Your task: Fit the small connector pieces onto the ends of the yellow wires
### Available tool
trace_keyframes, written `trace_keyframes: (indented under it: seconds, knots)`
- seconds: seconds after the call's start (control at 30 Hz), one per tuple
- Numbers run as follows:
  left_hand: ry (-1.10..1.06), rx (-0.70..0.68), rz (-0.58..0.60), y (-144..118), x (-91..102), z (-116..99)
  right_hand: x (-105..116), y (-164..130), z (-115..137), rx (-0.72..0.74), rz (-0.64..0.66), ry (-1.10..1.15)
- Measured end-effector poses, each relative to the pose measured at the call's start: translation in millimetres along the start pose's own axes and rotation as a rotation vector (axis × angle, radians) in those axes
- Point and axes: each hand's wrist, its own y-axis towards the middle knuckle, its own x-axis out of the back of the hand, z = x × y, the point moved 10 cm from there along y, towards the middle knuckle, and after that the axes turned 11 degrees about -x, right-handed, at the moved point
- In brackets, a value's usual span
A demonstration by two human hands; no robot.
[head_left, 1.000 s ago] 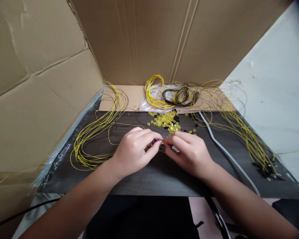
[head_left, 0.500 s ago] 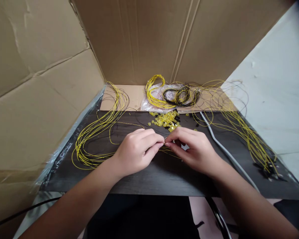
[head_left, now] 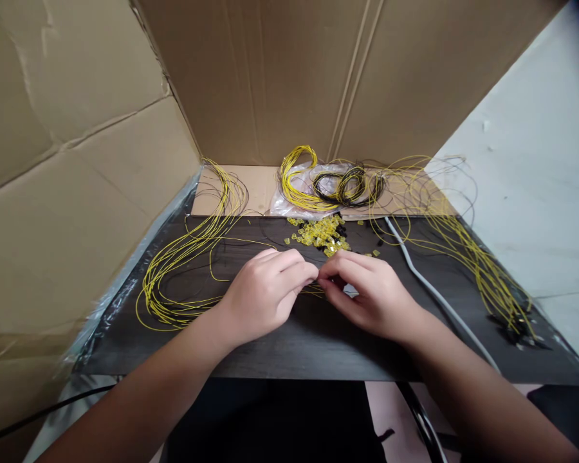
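My left hand [head_left: 267, 289] and my right hand [head_left: 369, 289] meet fingertip to fingertip above the dark work surface [head_left: 318, 360]. Both are closed in a pinch, and whatever sits between the tips is too small and hidden to make out. A loop of thin yellow wires [head_left: 157, 283] lies to the left and runs beneath my hands. Just beyond the fingers is a pile of small clear-yellow plastic pieces [head_left: 318, 231], with small black pieces [head_left: 340, 226] among them.
Coils of yellow wire [head_left: 289, 180] and black wire [head_left: 325, 186] rest on a plastic bag [head_left: 282, 206] at the back. A grey cable [head_left: 429, 283] crosses the right side. Further right lies a yellow wire bundle [head_left: 492, 276] with black ends. Cardboard walls [head_left: 280, 77] stand behind and left.
Both hands stay together in nearly the same place, with the right fingers slightly more curled. The whole view has shifted a little.
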Motion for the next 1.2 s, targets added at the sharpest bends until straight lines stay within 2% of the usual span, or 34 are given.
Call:
trace_keyframes:
  seconds: [0.3, 0.6, 1.2]
  knots:
    - [-0.048, -0.012, 0.0, 0.0, -2.9, -2.0, 1.2, -2.9, 6.8, 0.056, -0.078, -0.032]
    - [-0.101, 0.012, -0.142, -0.1, 9.6, -0.6, 8.0, -3.1, 3.6, 0.022, -0.152, -0.023]
    - [-0.041, 0.002, -0.11, 0.4, 7.3, -2.9, 7.1, -4.7, 6.9, 0.04, -0.186, -0.021]
